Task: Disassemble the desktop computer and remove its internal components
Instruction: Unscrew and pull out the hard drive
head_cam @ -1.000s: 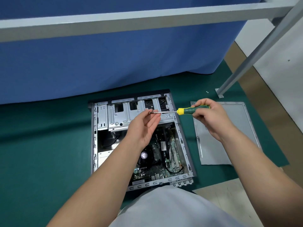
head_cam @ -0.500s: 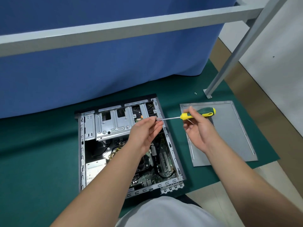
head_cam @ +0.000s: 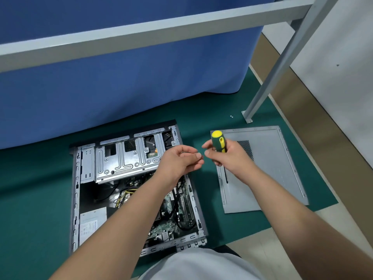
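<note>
The open desktop case (head_cam: 75, 199) lies flat on the green mat, showing its silver drive cage (head_cam: 121, 158), motherboard (head_cam: 181, 211) and power supply (head_cam: 91, 223). My left hand (head_cam: 179, 162) hovers over the case's far right corner. Its thumb is pressed to the fingertips on a small screw that only shows as a glint. My right hand (head_cam: 232, 156) is just to the right of it, gripping the green-and-yellow screwdriver (head_cam: 219, 141). The handle is up and the shaft points down over the side panel.
The removed grey side panel (head_cam: 278, 168) lies on the green mat (head_cam: 30, 199) right of the case. Two tiny loose screws (head_cam: 231, 116) sit near the foot of a slanted grey frame leg (head_cam: 282, 63). A blue cloth (head_cam: 121, 87) hangs behind, under a grey crossbar.
The screwdriver has swung from horizontal, tip at my left fingers, to upright with the handle on top. My left hand has drawn away from the tip with its fingers closed.
</note>
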A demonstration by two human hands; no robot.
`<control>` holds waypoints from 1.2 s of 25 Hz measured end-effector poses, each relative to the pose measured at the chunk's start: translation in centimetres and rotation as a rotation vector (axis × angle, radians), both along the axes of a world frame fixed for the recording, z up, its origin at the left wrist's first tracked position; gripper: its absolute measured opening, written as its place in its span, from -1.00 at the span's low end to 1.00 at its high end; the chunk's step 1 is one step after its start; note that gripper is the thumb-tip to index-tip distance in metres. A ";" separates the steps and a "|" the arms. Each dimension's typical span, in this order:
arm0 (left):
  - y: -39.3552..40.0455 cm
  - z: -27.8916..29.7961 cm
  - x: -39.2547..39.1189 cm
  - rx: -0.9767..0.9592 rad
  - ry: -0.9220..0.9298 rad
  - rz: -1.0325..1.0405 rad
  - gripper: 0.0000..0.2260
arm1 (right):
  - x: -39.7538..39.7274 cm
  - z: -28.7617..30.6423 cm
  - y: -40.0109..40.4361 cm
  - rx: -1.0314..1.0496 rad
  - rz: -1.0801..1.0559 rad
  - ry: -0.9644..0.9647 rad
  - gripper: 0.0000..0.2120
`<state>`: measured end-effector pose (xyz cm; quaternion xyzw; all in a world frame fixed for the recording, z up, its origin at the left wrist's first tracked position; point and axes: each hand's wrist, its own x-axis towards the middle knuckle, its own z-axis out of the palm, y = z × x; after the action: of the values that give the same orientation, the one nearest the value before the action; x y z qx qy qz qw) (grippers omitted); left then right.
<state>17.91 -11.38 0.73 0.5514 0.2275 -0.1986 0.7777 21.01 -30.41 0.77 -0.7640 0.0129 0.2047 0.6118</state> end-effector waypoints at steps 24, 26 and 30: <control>1.7 -6.1 14.2 1.603 -0.318 -0.637 -0.64 | 18.8 -8.9 -10.0 -0.444 -0.249 0.154 -0.95; 1.9 -7.0 14.3 1.588 -0.279 -0.603 -0.66 | 21.5 -10.8 -10.2 -0.549 -0.269 0.198 -0.92; 1.8 -7.5 13.9 1.627 -0.335 -0.499 -0.74 | 24.9 -14.5 -9.3 -0.792 -0.246 0.194 -0.82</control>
<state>31.81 -9.54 -6.80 0.9921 0.0538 -0.0551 0.0987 45.88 -39.73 -13.69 -0.9100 0.2391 0.1802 0.2868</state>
